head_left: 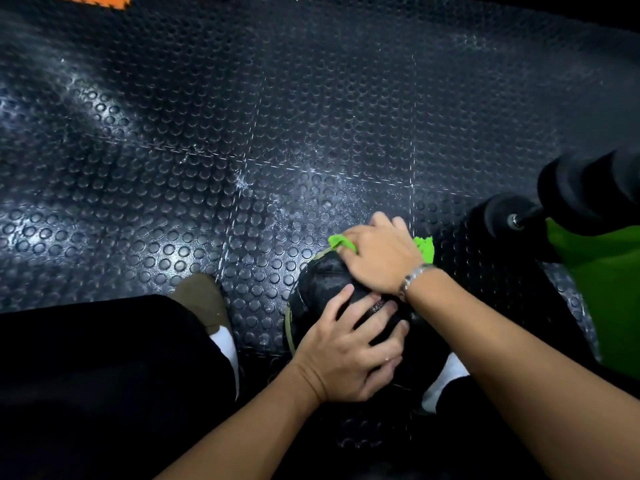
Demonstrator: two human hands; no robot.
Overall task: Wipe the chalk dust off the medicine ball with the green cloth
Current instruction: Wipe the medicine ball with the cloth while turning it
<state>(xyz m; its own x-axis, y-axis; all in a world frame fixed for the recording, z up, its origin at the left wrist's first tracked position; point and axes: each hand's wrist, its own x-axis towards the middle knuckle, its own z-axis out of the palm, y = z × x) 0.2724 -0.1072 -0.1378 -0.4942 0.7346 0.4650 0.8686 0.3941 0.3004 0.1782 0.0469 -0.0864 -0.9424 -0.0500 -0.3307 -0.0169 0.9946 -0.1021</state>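
Left hand (349,351) was laid flat on the near top of the medicine ball (322,278), fingers straight and spread, nothing gripped. Right hand (377,258) was curled over the green cloth (341,241), which was held against the ball's far side. Cloth ends were seen on both sides of that hand. Ball round; no long axis could be told. It was set on the studded black floor mat (242,133) between the feet, with a dumbbell (512,213) nearby at right.
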